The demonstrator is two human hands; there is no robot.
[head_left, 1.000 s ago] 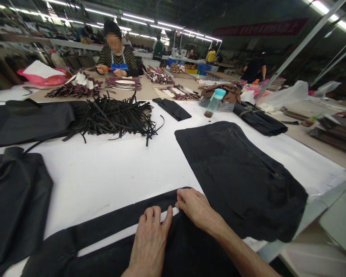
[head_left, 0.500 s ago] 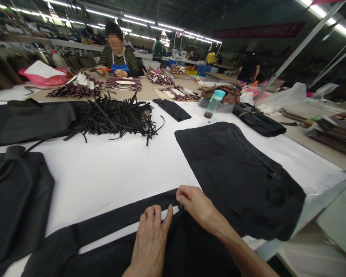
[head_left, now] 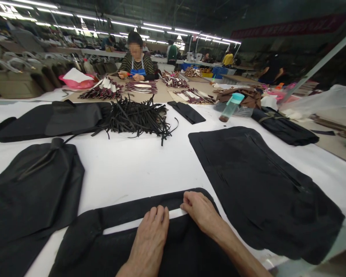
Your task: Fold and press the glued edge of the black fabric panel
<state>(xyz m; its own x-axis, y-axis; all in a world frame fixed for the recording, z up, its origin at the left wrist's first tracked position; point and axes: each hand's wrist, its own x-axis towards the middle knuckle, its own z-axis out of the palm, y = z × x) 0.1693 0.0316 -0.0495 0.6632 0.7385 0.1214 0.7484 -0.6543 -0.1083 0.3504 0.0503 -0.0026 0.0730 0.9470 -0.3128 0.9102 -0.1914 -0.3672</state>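
A black fabric panel (head_left: 123,211) with a long narrow opening lies before me, the white table (head_left: 127,165) showing through the slot. My left hand (head_left: 152,234) rests flat across the slot, fingers extended and the fingertips on the strip beyond it. At the slot's right end, my right hand (head_left: 200,211) is closed in a pinch at the edge of the fabric; its fingertips are partly hidden. To the right lies another black panel (head_left: 248,173) with a zipper along it. On the left is a folded black piece (head_left: 37,181).
A heap of black strips (head_left: 138,119) lies farther back, beside a folded black cloth (head_left: 187,111). A teal-lidded bottle (head_left: 232,106) lies tilted near a tied black bundle (head_left: 285,125). Across the table a co-worker (head_left: 137,61) handles pieces near maroon stacks (head_left: 141,87).
The view has turned left. My right hand still pinches near the slot's right end, and my left thumb has drawn in toward the fingers.
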